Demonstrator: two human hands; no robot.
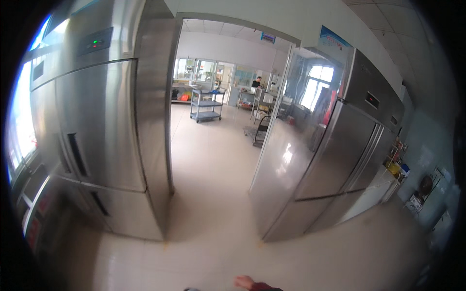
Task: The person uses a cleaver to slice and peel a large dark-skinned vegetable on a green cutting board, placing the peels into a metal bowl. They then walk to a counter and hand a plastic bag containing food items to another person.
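Note:
At the bottom edge of the head view, my right hand (244,281) shows partly, with a dark red sleeve to its right. It hangs over the tiled floor (214,236) and touches nothing that I can see; how its fingers are set is too small and blurred to tell. My left hand is out of view. Before me a doorway (174,109) stands between a stainless steel upright refrigerator (105,127) on the left and another steel refrigerator (335,152) on the right. Both have their doors closed.
Beyond the doorway stand a grey three-tier utility cart (206,104), a platform trolley (256,134) and a metal shelf rack (260,105) with items. A person (257,82) in dark clothing is at the back. At right, a counter (391,178) holds assorted items beside the wall.

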